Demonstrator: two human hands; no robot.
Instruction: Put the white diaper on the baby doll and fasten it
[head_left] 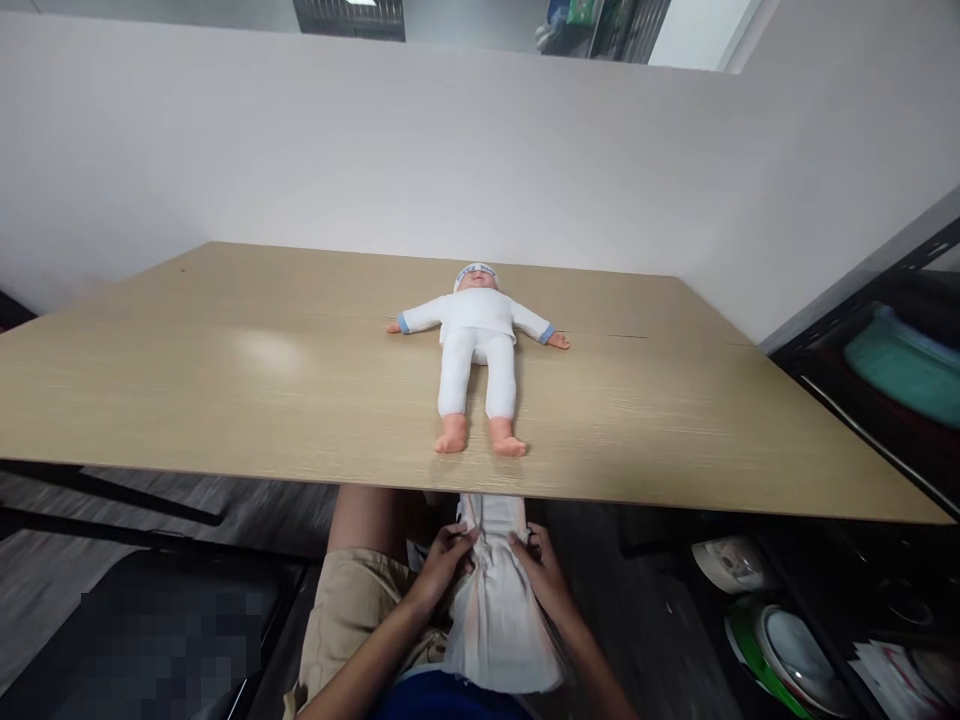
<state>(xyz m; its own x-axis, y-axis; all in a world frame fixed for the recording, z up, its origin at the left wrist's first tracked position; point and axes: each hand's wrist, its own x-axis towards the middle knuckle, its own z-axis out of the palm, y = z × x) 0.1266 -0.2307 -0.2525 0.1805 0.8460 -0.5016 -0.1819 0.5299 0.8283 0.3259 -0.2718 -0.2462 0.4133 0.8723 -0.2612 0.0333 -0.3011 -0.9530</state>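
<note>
A white diaper with pale pink edges hangs spread out over my lap, in front of the table. My left hand pinches its left edge, thumb on top. On the opposite edge, my right hand grips it with the thumb pressed on the near face. The diaper's far end passes below the table edge and is partly hidden. Beyond it, a baby doll lies on its back on the table, arms out to both sides. It wears a white top and pants with blue cuffs and a printed headband.
The wooden table runs across the view against a white wall. A dark chair stands to my left. At right, a black shelf holds a green item, with dishes stored lower down.
</note>
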